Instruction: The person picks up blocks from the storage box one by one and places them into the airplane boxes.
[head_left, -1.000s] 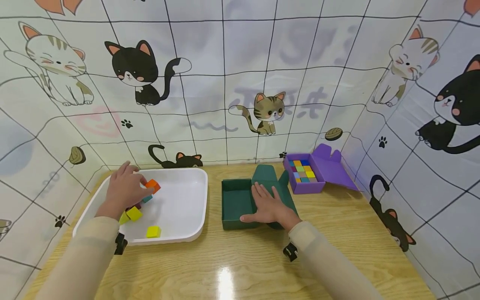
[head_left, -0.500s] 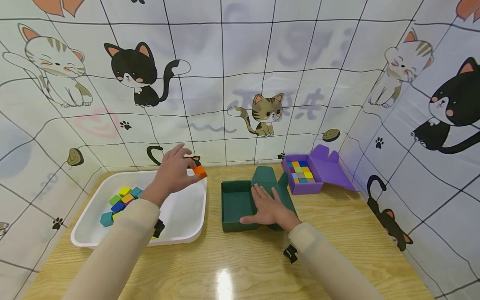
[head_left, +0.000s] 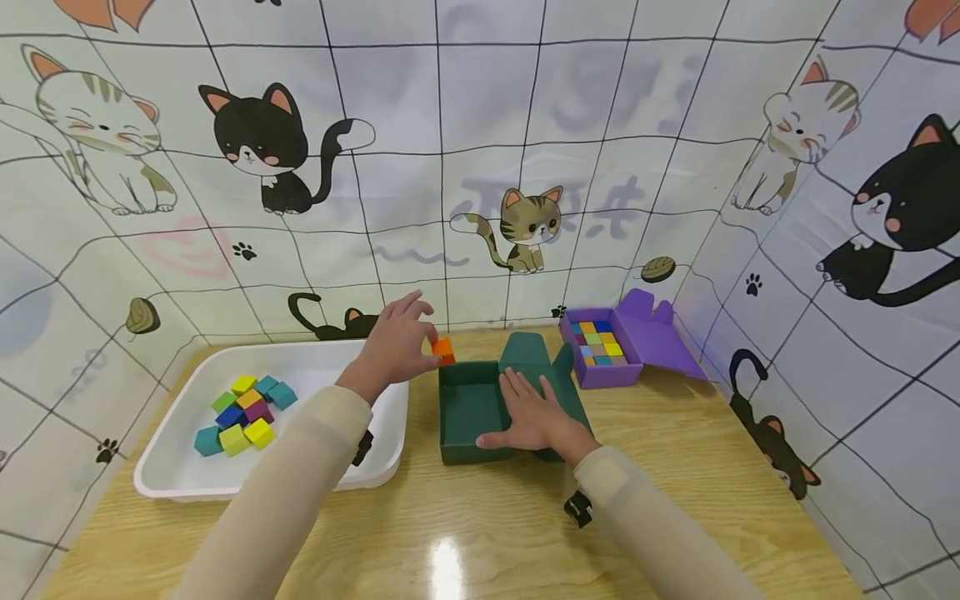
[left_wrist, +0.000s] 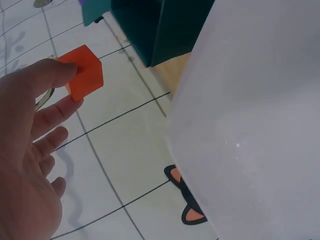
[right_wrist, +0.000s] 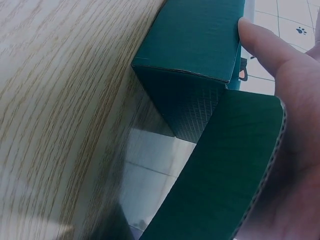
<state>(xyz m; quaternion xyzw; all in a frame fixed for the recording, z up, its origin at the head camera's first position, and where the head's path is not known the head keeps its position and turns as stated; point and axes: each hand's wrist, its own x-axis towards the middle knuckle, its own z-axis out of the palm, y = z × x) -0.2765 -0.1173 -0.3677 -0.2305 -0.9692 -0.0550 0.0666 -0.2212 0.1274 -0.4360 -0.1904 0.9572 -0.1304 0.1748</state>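
Note:
An orange cube (head_left: 444,352) is pinched between the thumb and fingers of my left hand (head_left: 397,346), just past the far left corner of a green cardboard box (head_left: 467,454). In the left wrist view the orange cube (left_wrist: 87,73) shows between thumb and forefinger, the other fingers loosely bent. My right hand (head_left: 534,417) rests flat with spread fingers on the opened lid of the green box. Its thumb (right_wrist: 265,45) lies along the box's upper edge in the right wrist view. The inside of the green box shows bare card.
Left stands a white tray (head_left: 330,357) with several coloured cubes (head_left: 243,412) heaped in its left half. A purple box (head_left: 607,377), lid folded back, holds rows of coloured cubes at the back right. A cat-print sheet (head_left: 405,100) surrounds the wooden table (head_left: 390,533).
My left hand has carried the orange cube out of the white tray, rightward to the green box's far corner. The right hand stays on the lid.

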